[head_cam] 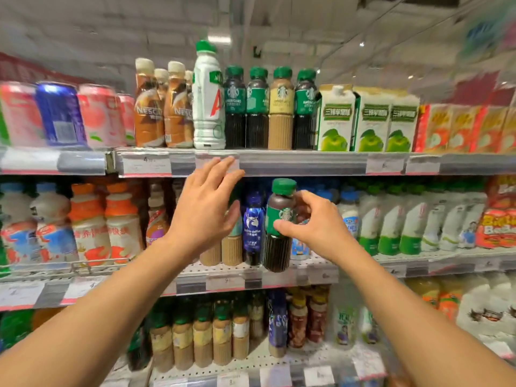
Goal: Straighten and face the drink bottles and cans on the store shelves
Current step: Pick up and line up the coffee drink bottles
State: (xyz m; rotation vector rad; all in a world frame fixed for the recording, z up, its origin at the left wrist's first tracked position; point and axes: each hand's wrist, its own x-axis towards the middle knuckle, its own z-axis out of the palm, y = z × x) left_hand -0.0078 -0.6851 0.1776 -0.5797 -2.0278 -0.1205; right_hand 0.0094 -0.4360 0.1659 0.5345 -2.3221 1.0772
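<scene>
Right now, in the head view, your right hand (312,222) is pinching the green-capped dark coffee bottle (279,227) at its label, thumb on the front and fingers curled round the back, at the front edge of the middle shelf (307,270). The bottle's long axis runs nearly upright with a slight lean, its base looking just off or barely on the shelf lip, though you cannot tell for sure. It sits just left of that hand, so the right hand is the nearer one by far. Your left hand (206,208) is released, fingers straight and spread, holding nothing, hovering in front of the tan-bottomed bottles to the left of the blue coffee bottle (253,230), which stands between the two hands. The coming move likely turns on lowering the held bottle straight down along its axis and twisting the logo forward. Counted on the top shelf (279,160): four green-capped coffee bottles (258,107) like yours, one tall white bottle (208,99), at least three brown coffee bottles (148,107), three apple-juice cartons (368,118) and four cans (60,113) towards the left end
</scene>
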